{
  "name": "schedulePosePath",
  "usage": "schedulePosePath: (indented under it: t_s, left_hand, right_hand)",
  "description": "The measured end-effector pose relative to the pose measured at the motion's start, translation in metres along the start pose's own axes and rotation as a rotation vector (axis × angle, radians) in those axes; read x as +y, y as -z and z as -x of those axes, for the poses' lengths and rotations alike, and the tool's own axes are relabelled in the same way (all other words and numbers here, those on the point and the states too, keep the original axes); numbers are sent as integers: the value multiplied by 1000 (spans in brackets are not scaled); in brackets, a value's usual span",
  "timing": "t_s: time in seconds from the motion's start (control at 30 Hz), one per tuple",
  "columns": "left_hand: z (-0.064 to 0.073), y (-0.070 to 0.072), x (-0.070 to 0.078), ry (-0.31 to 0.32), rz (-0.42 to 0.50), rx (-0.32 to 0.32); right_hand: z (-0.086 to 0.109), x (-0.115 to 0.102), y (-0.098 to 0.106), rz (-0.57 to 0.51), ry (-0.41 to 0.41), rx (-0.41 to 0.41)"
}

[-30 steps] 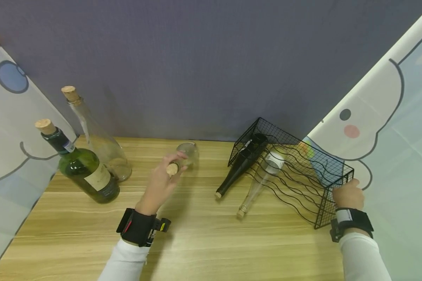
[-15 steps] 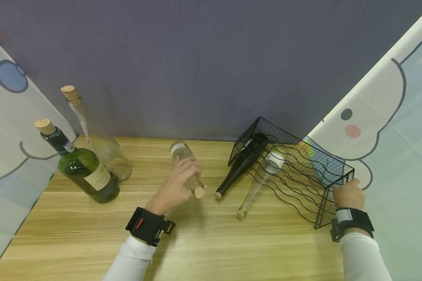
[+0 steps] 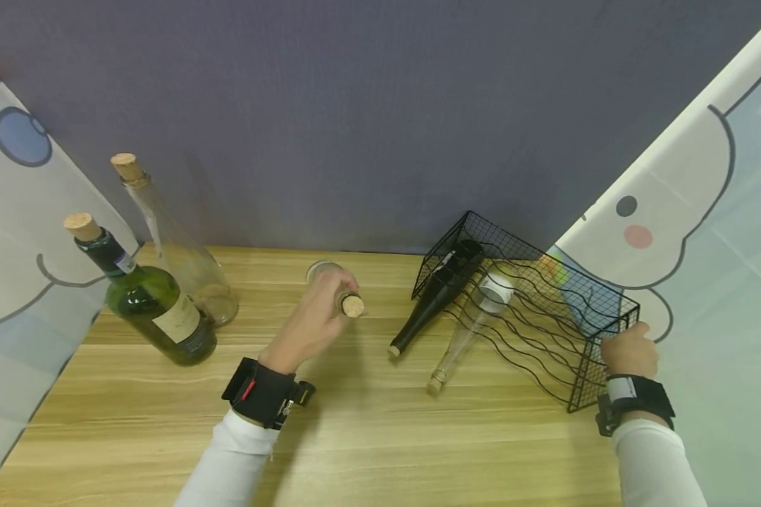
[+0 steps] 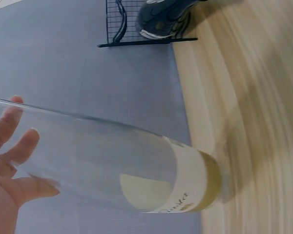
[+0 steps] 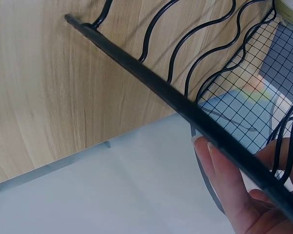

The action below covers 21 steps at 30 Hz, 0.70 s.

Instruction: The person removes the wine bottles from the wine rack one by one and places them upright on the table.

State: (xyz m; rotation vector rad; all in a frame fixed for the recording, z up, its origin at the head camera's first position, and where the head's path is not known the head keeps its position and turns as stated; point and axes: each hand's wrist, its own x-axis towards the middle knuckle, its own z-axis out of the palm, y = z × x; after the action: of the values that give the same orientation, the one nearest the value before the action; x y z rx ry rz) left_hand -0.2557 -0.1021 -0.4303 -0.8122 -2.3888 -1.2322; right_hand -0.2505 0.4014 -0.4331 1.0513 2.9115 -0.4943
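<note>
Nearest us are two white sleeves (image 3: 228,465) and black wrist straps (image 3: 263,391), with a wide stretch of the wood surface (image 3: 444,451) showing between the arms. The hands are well apart. We see the left hand (image 3: 317,310) curled around the neck of a clear bottle (image 4: 132,165). Its corked top tilts toward us and its labelled base points at the surface's back edge; the base is close to the wood, but we cannot tell whether it touches. The right hand (image 3: 630,352) grips the right end of a black wire rack (image 3: 533,310), where the end bar crosses the edge between wood and the right printed sheet (image 3: 704,282), leaving little room on that side.

A strip of wood separates the left hand from the rack. Into it, past the rack's front, reach the necks of a dark bottle (image 3: 437,292) and, just beside it, a labelled glass bottle (image 3: 472,334). Further right, wood shows through the wavy wires.

Across a span of wood to the left, near the left edge, we see a green bottle (image 3: 161,313) upright, a taller bottle (image 3: 184,253) just behind it. Farthest, a grey wall (image 3: 330,127) rises along the back edge.
</note>
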Motion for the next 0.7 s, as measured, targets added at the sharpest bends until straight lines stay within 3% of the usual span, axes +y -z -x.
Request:
schedulePosePath:
  t_s: [0.3,0.53,0.7]
  left_hand:
    - [-6,6,8,39,-51,22]
    - [-10,14,16,142,-39,-16]
    - [-10,16,18,218,24,14]
  right_hand:
    - [1,-1,0,-5,-4,0]
    - [1,0,1,-2,8,-2]
    - [1,0,1,-3,22,7]
